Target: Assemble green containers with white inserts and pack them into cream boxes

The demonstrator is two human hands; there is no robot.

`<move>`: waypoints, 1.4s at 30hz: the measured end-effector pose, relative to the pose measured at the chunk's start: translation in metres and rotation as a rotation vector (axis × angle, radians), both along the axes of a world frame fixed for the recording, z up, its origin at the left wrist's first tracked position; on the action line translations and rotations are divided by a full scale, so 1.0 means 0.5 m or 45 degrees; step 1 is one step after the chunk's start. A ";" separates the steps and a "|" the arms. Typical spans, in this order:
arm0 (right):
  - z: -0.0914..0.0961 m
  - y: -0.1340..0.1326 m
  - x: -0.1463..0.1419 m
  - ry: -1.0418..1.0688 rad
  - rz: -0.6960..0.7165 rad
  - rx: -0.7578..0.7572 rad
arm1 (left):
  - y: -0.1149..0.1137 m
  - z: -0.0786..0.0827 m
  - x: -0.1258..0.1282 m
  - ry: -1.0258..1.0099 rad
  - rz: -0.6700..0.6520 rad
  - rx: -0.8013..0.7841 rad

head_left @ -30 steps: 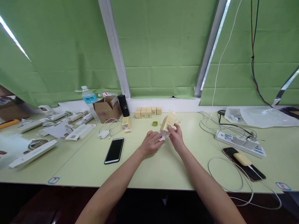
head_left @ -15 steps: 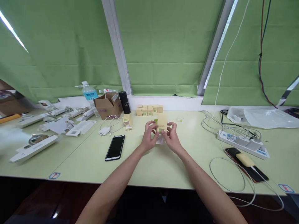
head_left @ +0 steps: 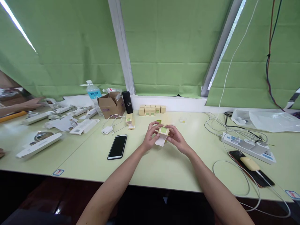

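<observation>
Between my two hands is a small yellow cardboard box [head_left: 164,130] with a green label, its white flap [head_left: 160,141] hanging open toward me. My left hand [head_left: 150,136] grips the box's left side, fingers curled over it. On the right side, my right hand [head_left: 177,138] holds the same box with its fingers along the top edge. What is inside the box I cannot make out. Just behind it is a small green piece [head_left: 158,121], partly hidden. Another yellow box [head_left: 129,119] stands to the left with its flap open.
Several small yellow boxes [head_left: 152,110] stand in a row by the wall. A phone [head_left: 117,147] lies left of my arms. Rightward are a power strip [head_left: 248,147], loose cables and a second phone [head_left: 250,168]. A brown carton [head_left: 112,106] sits back left; another person's arm [head_left: 23,104] reaches in.
The box in my hands has tilted, so its green-labelled face and white flap now show more. Another person's arm and hand have come into view at the far left. The view has shifted slightly.
</observation>
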State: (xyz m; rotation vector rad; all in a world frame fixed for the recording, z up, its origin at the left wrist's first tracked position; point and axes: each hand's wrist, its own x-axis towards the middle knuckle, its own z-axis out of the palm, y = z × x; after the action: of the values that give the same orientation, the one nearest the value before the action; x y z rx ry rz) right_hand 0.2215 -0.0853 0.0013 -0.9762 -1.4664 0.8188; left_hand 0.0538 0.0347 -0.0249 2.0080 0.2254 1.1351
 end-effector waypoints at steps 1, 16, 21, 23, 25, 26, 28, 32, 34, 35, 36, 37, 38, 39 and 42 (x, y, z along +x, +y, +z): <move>0.002 0.000 0.000 0.023 0.009 -0.005 | 0.002 0.000 -0.001 0.005 -0.029 -0.001; -0.048 0.026 -0.014 0.099 -0.272 0.046 | -0.024 -0.008 0.018 0.091 0.148 -0.001; -0.048 0.027 -0.014 0.106 -0.297 -0.005 | -0.011 -0.010 0.015 0.073 0.038 -0.043; -0.046 0.028 -0.011 0.143 -0.289 -0.014 | -0.004 -0.009 0.012 0.082 -0.042 -0.081; -0.047 0.029 -0.007 0.191 -0.281 -0.019 | 0.002 -0.008 0.012 0.108 -0.111 -0.124; -0.047 0.030 -0.004 0.210 -0.277 -0.019 | 0.004 -0.008 0.012 0.111 -0.143 -0.134; -0.049 0.032 0.001 0.231 -0.274 -0.020 | 0.006 -0.010 0.014 0.091 -0.205 -0.126; -0.051 0.035 0.008 0.237 -0.288 -0.032 | 0.009 -0.017 0.018 0.038 -0.293 -0.110; -0.049 0.034 0.008 0.229 -0.295 -0.038 | 0.008 -0.019 0.019 0.030 -0.298 -0.127; -0.047 0.033 0.008 0.224 -0.290 -0.041 | 0.007 -0.019 0.019 0.025 -0.292 -0.138; -0.045 0.031 0.007 0.219 -0.277 -0.045 | 0.006 -0.018 0.020 0.017 -0.283 -0.147; -0.042 0.029 0.007 0.214 -0.259 -0.048 | 0.005 -0.018 0.020 0.006 -0.274 -0.156; -0.040 0.027 0.007 0.212 -0.236 -0.048 | 0.004 -0.017 0.020 -0.005 -0.267 -0.162; -0.037 0.025 0.008 0.213 -0.213 -0.046 | 0.003 -0.016 0.021 -0.015 -0.263 -0.167; -0.035 0.022 0.010 0.239 -0.154 -0.043 | 0.000 -0.015 0.024 -0.062 -0.261 -0.188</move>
State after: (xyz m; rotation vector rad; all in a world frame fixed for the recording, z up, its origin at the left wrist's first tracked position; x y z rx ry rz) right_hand 0.2266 -0.0742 -0.0164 -0.9764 -1.2250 0.8256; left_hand 0.0661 0.0348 -0.0323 1.8254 0.0737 1.0067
